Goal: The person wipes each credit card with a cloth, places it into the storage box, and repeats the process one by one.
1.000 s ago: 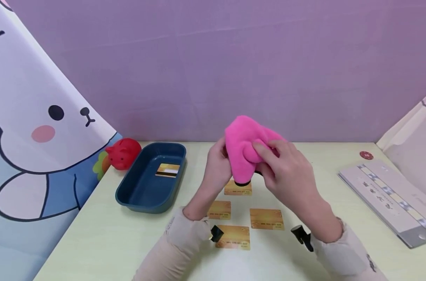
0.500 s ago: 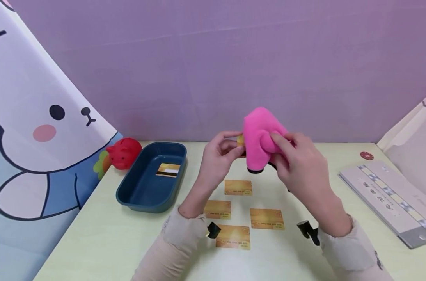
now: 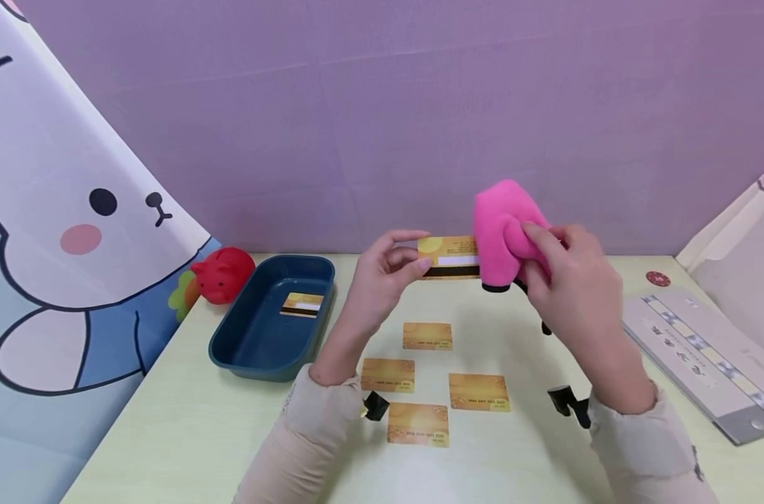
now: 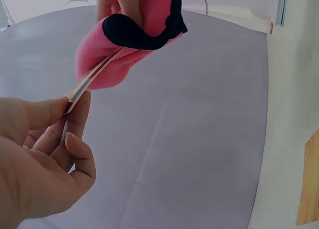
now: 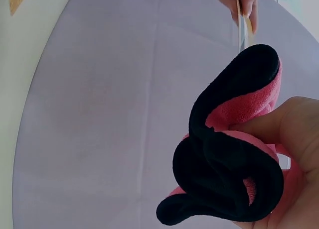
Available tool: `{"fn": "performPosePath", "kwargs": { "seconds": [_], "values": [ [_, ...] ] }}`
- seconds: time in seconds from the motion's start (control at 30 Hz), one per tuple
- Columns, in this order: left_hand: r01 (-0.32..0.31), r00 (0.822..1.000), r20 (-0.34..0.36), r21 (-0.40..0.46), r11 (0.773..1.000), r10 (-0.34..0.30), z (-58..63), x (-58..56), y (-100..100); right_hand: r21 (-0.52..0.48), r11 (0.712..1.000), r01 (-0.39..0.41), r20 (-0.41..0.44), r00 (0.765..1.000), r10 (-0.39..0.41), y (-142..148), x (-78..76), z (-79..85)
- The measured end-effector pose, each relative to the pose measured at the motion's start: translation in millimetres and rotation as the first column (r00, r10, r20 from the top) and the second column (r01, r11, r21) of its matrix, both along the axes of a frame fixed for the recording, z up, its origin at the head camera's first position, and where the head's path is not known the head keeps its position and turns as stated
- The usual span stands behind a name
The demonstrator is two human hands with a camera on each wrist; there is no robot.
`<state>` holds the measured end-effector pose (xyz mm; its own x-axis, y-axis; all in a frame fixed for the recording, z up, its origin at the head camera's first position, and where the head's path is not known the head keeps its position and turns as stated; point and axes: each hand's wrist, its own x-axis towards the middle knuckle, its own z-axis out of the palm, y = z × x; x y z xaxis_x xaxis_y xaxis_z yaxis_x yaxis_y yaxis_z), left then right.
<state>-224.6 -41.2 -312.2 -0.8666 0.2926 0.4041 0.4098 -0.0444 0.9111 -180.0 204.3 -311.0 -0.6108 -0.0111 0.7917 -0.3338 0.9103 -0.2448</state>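
My left hand [image 3: 378,283] pinches the left end of a gold bank card [image 3: 451,253], held up above the table with its black stripe and white strip showing. A bright pink cloth with black edging [image 3: 498,224] overlaps the card's right end, and my right hand [image 3: 574,294] grips it in a bunch. In the left wrist view, the card [image 4: 88,84] is seen nearly edge-on between thumb and finger, its far end tucked in a fold of the cloth [image 4: 94,55]. Thick black folds of the cloth's edging [image 5: 219,174] fill the right wrist view.
Several gold cards, one of them the nearest card [image 3: 418,424], lie on the pale table below my hands. At left, a dark blue tray [image 3: 221,357] holds another card [image 3: 301,305], beside a red piggy bank [image 3: 223,275]. At right lie a grey box [image 3: 697,350] and a red chip [image 3: 658,278].
The right hand and pink cloth have moved right and slightly up, uncovering much of the card. The left hand has shifted slightly left and still pinches the card's end.
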Motion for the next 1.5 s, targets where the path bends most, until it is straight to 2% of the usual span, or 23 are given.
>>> {"fn": "performPosePath", "kwargs": {
  "seconds": [0.3, 0.4, 0.5, 0.6, 0.67, 0.73, 0.8, 0.87, 0.97, 1.07, 1.17, 1.27, 1.37, 1.5],
  "values": [
    [0.051, 0.999, 0.007, 0.017, 0.999, -0.051, 7.7, -2.0, -16, -0.056, 0.997, 0.046, 0.004, 0.999, -0.046, 17, 0.0, 6.8],
    [0.012, 0.999, 0.039, -0.025, 1.0, -0.011, 16.9, -9.3, -32, -0.078, 0.996, 0.053, 0.0, 0.999, -0.053, 20, 1.5, 7.6],
    [-0.061, 0.993, 0.092, -0.105, 0.993, 0.07, 32.4, -22.9, -57, -0.089, 0.995, 0.054, -0.015, 0.998, -0.055, 21, 1.7, 9.1],
    [-0.173, 0.966, 0.148, -0.234, 0.957, 0.211, 49.9, -39.7, -86, -0.092, 0.995, 0.05, -0.027, 0.998, -0.052, 22, 1.6, 10.8],
    [-0.236, 0.936, 0.178, -0.328, 0.915, 0.305, 58.4, -51.7, -107, -0.09, 0.995, 0.047, -0.029, 0.998, -0.05, 22, 1.5, 11.3],
    [-0.274, 0.903, 0.2, -0.417, 0.867, 0.381, 63.3, -63.4, -128, -0.088, 0.995, 0.048, -0.031, 0.998, -0.051, 22, 1.5, 11.5],
    [-0.275, 0.882, 0.217, -0.487, 0.829, 0.419, 63.5, -74.9, -147, -0.089, 0.995, 0.052, -0.031, 0.998, -0.055, 22, 1.5, 11.7],
    [-0.255, 0.867, 0.23, -0.557, 0.79, 0.442, 59.1, -84.8, -163, -0.086, 0.995, 0.054, -0.031, 0.998, -0.057, 23, 1.4, 12.0],
    [-0.204, 0.861, 0.231, -0.66, 0.723, 0.454, 44.3, -98.1, -181, -0.086, 0.995, 0.054, -0.026, 0.998, -0.057, 23, 1.4, 12.4],
    [-0.138, 0.858, 0.243, -0.74, 0.658, 0.453, 25.2, -110.1, -188, -0.086, 0.995, 0.058, -0.022, 0.998, -0.06, 25, 2.3, 12.5],
    [-0.064, 0.848, 0.28, -0.788, 0.612, 0.45, 7.4, -119.3, -187, -0.09, 0.994, 0.06, -0.02, 0.998, -0.062, 25, 3.4, 12.9],
    [-0.002, 0.833, 0.328, -0.803, 0.596, 0.445, -6.6, -125.6, -182, -0.094, 0.994, 0.063, -0.018, 0.998, -0.065, 26, 4.9, 13.4],
    [0.038, 0.811, 0.376, -0.798, 0.601, 0.448, -16.3, -128.8, -177, -0.091, 0.994, 0.064, -0.018, 0.998, -0.066, 25, 6.6, 13.5],
    [0.07, 0.797, 0.408, -0.795, 0.603, 0.445, -23.6, -129.8, -172, -0.084, 0.994, 0.066, -0.018, 0.998, -0.068, 25, 8.9, 13.5]
  ]
}}
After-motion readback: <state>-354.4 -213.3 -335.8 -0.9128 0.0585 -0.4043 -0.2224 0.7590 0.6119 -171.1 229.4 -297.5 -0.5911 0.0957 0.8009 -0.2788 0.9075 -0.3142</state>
